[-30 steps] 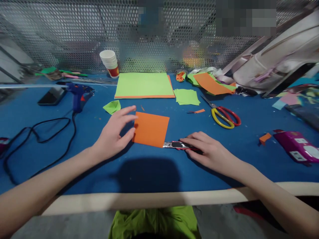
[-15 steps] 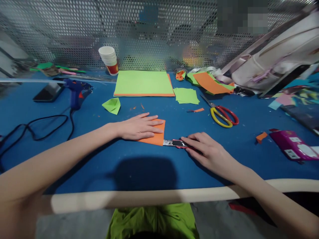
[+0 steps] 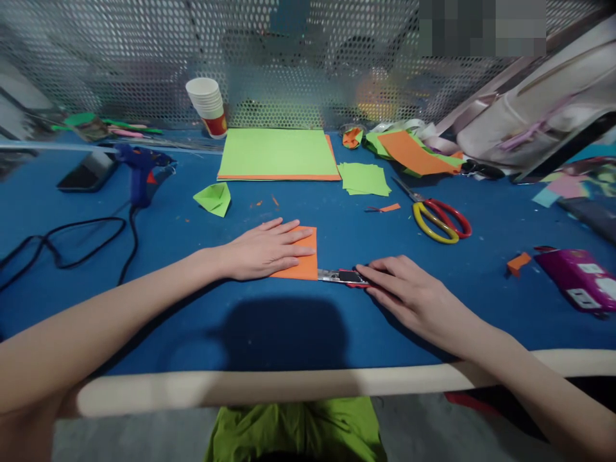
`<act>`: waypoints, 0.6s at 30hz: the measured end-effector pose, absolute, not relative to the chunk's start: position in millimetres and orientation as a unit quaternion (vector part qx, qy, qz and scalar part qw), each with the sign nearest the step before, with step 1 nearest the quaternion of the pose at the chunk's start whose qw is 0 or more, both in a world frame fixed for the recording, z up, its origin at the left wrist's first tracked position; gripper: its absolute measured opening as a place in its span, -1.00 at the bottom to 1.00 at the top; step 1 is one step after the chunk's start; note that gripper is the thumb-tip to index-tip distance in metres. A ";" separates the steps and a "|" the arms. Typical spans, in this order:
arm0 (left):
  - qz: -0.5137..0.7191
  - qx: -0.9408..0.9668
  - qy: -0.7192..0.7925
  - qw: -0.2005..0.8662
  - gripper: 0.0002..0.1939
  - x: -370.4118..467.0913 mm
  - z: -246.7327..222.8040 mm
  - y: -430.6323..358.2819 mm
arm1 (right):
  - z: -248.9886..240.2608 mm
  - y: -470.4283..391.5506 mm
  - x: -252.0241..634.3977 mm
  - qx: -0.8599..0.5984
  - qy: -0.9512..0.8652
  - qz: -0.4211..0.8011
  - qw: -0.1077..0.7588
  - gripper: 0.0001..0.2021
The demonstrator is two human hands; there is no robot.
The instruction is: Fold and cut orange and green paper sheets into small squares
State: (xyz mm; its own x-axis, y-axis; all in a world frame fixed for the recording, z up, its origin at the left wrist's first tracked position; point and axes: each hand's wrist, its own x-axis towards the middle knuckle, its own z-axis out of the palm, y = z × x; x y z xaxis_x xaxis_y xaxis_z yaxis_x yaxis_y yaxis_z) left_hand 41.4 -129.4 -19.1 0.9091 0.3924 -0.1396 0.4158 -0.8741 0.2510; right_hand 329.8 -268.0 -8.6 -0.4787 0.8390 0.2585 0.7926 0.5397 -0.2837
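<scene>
My left hand (image 3: 269, 249) lies flat with its fingers spread, pressing a folded-looking piece of orange paper (image 3: 308, 262) against the blue table. Its palm covers the paper's left part. A utility knife (image 3: 347, 276) with a red and black body is held low over the table by my right hand (image 3: 409, 289). The knife's metal front end meets the lower right corner of the orange paper; whether its tip lies under the paper I cannot tell. My right fingers close round the knife's rear end.
Behind the hands lie green sheets (image 3: 279, 154), small green squares (image 3: 364, 179) and a folded green piece (image 3: 214, 199). Scissors (image 3: 436, 218) and a purple pack (image 3: 577, 276) are to the right. A blue glue gun (image 3: 139, 173) with its cord and paper cups (image 3: 208, 106) stand left.
The orange paper has turned slightly, its right edge now straighter up and down. My right hand and the knife have shifted a little with it. The camera view has moved slightly.
</scene>
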 end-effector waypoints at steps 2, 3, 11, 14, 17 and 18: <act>-0.042 0.967 0.209 0.136 -0.52 41.1 -19.8 -129.4 | -8.9 -266.7 330.8 -0.473 -0.859 0.067 0.185 -0.67; -0.044 0.967 0.210 0.137 -0.52 41.0 -20.0 -129.2 | -9.1 -266.4 331.0 -0.472 -0.859 0.068 0.185 -0.67; -0.047 0.961 0.221 0.158 -0.51 42.1 -17.6 -128.8 | -11.1 -271.2 327.6 -0.477 -0.855 0.052 0.198 -0.68; -0.053 0.963 0.217 0.153 -0.52 42.2 -17.3 -129.0 | -12.9 -274.1 325.9 -0.480 -0.854 0.040 0.198 -0.68; -0.058 0.964 0.214 0.146 -0.52 42.4 -17.2 -129.1 | -13.8 -275.8 324.3 -0.483 -0.852 0.034 0.199 -0.68; -0.059 0.964 0.215 0.145 -0.52 42.6 -17.1 -129.1 | -13.8 -276.2 323.9 -0.482 -0.852 0.034 0.199 -0.69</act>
